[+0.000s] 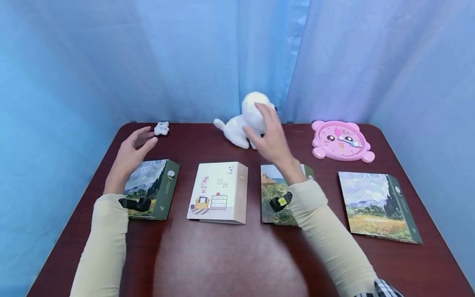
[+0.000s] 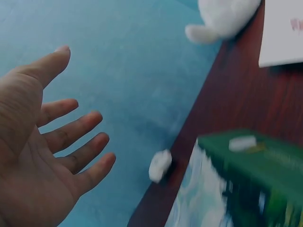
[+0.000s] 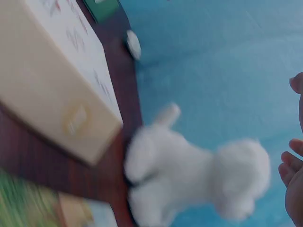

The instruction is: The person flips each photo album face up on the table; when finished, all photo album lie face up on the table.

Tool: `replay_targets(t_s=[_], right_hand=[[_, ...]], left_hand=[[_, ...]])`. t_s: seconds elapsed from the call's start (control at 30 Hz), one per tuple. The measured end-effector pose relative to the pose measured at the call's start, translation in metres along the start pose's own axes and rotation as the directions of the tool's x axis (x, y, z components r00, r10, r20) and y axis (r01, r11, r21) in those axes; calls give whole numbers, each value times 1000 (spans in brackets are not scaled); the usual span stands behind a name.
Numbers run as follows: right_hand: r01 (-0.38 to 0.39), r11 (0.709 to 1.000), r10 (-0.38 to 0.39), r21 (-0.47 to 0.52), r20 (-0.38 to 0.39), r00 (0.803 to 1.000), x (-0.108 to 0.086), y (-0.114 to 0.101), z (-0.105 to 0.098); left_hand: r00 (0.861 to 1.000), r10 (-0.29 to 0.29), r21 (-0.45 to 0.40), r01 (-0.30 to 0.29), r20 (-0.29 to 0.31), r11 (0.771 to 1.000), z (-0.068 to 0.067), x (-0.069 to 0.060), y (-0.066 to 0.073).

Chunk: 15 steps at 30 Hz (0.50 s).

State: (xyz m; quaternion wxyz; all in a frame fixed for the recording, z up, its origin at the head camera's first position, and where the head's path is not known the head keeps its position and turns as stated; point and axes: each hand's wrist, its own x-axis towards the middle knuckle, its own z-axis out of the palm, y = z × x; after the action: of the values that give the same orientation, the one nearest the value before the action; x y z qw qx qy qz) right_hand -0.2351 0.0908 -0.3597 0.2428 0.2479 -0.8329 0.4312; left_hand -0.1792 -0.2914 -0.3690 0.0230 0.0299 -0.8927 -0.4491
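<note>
My left hand [image 1: 130, 154] hovers over the leftmost landscape photo album [image 1: 144, 185], fingers loosely bent and thumb apart. Just past its fingertips lies a small white star-shaped item [image 1: 161, 128]. The left wrist view shows that palm [image 2: 42, 156] with nothing in it. My right hand [image 1: 272, 138] is raised in front of a white plush dog [image 1: 237, 128], covering part of its head and chest in the head view. In the right wrist view the fingers [image 3: 294, 165] are apart from the plush dog [image 3: 189, 170], and the hand is mostly cut off at the edge.
A cream album with a room drawing [image 1: 213, 192] lies mid-table, another landscape album [image 1: 272, 189] under my right forearm, and a further one [image 1: 375, 206] at right. A pink bear-faced clock [image 1: 342, 141] lies at the back right. Blue curtains [image 1: 185, 62] surround the dark red table [image 1: 141, 255].
</note>
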Motion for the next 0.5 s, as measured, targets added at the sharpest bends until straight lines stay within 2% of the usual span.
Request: replay_targets(t_s=[0.27,0.5], right_hand=[[-29,995,14,96,155,988,-14,-29,64],[-104,989,63,108,327,943,-37,-53,113]], left_hand=[[998,-52,56,54,-23,997,-22,-21,-33],[994,-108,82,109,-9,991,-34,-39,-66]])
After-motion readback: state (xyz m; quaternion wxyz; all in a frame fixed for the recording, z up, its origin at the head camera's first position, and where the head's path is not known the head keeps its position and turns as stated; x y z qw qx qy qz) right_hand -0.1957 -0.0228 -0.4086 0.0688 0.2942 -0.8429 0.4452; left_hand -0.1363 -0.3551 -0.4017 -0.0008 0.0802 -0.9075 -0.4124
